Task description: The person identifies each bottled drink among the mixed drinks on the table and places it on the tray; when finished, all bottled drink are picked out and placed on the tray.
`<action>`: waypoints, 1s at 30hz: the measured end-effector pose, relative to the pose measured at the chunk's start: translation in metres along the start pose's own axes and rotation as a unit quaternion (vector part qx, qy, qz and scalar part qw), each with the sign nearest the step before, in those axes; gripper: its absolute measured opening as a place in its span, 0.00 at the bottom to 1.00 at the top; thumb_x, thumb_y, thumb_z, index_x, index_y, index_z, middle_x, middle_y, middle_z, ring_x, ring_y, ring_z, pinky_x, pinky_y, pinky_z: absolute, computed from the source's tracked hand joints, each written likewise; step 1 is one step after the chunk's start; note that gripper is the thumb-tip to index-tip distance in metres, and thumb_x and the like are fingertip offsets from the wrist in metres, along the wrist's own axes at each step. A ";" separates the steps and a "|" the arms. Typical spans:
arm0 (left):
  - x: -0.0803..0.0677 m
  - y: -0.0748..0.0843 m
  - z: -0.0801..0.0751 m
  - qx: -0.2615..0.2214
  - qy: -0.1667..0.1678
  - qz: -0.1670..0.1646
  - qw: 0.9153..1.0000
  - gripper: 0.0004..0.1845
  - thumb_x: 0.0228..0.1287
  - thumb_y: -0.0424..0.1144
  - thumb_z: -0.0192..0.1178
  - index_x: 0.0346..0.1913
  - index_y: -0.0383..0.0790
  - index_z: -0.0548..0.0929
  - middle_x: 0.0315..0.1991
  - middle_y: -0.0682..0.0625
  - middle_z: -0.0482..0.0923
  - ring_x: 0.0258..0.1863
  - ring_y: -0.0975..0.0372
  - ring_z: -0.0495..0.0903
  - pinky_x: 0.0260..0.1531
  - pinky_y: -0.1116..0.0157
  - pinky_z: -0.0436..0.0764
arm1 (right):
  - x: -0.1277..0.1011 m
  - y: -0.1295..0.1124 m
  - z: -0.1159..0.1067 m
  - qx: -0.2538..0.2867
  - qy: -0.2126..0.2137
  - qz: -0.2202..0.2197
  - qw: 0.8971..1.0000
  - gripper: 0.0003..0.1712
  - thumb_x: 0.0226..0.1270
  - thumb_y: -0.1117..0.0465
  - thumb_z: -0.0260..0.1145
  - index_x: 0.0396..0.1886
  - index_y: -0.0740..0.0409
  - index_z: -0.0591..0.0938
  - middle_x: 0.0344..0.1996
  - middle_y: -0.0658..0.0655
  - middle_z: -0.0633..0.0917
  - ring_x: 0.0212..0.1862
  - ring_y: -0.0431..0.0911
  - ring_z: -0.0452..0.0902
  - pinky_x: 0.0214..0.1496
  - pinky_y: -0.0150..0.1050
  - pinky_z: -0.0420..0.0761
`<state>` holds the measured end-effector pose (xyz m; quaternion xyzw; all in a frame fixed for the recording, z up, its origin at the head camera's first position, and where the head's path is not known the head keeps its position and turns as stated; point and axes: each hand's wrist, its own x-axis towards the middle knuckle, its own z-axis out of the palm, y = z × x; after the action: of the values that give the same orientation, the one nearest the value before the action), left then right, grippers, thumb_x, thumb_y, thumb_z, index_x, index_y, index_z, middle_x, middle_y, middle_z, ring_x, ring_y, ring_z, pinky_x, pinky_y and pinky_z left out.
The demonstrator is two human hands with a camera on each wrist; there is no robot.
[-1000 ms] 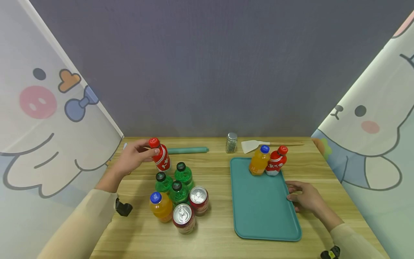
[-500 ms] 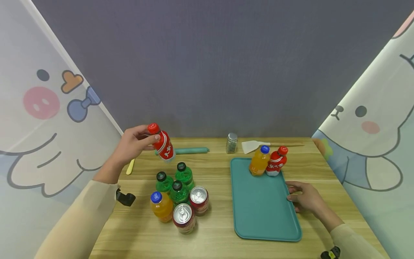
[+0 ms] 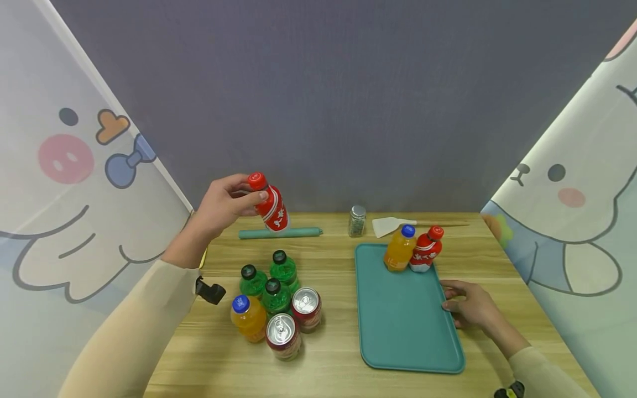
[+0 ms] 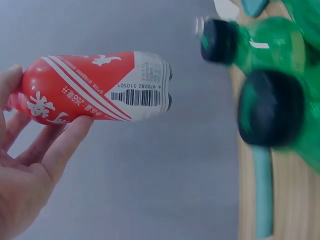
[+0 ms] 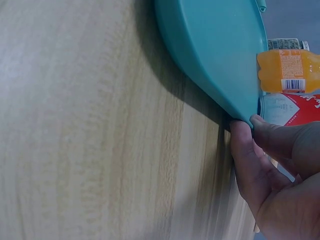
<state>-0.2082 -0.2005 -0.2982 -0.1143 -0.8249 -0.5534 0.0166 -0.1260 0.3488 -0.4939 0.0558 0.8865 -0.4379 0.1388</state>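
Observation:
My left hand grips a red cola bottle near its neck and holds it tilted in the air above the back of the table. In the left wrist view the bottle's barcode faces the camera. At the right edge of a teal tray, my right hand pinches the rim between thumb and fingers, as the right wrist view shows. An orange juice bottle and another red bottle stand side by side at the tray's far end.
Left of the tray stand several green bottles, an orange juice bottle and two cans. Along the back lie a teal rolling pin, a glass shaker and a white spatula. A yellow utensil lies at left.
My left hand has lifted the red cola bottle from beside the green bottles, raising it and carrying it to the right. The right hand and the tray have stayed in place.

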 end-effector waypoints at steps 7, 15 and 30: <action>0.014 0.019 0.028 -0.006 -0.029 -0.003 1.000 0.25 0.67 0.46 0.71 0.63 0.40 0.80 0.56 0.42 0.81 0.53 0.51 0.82 0.43 0.58 0.89 | 0.000 0.000 0.000 -0.001 -0.002 0.002 1.000 0.35 0.65 0.71 0.71 0.71 0.70 0.71 0.50 0.71 0.82 0.25 0.49 0.81 0.25 0.44 0.86; 0.029 0.033 0.067 -0.020 -0.067 0.000 0.998 0.23 0.66 0.45 0.71 0.61 0.43 0.82 0.55 0.46 0.82 0.52 0.53 0.82 0.45 0.55 0.89 | 0.000 -0.001 0.001 -0.003 -0.003 0.004 1.000 0.35 0.65 0.71 0.71 0.71 0.71 0.71 0.49 0.72 0.82 0.26 0.49 0.82 0.25 0.44 0.86; 0.046 0.040 0.153 0.009 -0.120 -0.008 0.993 0.19 0.65 0.44 0.72 0.57 0.45 0.83 0.50 0.48 0.82 0.46 0.55 0.84 0.43 0.60 0.89 | 0.001 0.001 0.001 -0.006 -0.001 0.004 1.000 0.36 0.65 0.71 0.71 0.72 0.70 0.71 0.51 0.73 0.82 0.26 0.49 0.82 0.25 0.44 0.86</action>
<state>-0.2295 -0.0383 -0.3137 -0.1729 -0.8267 -0.5284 -0.0863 -0.1270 0.3488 -0.4954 0.0576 0.8885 -0.4325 0.1419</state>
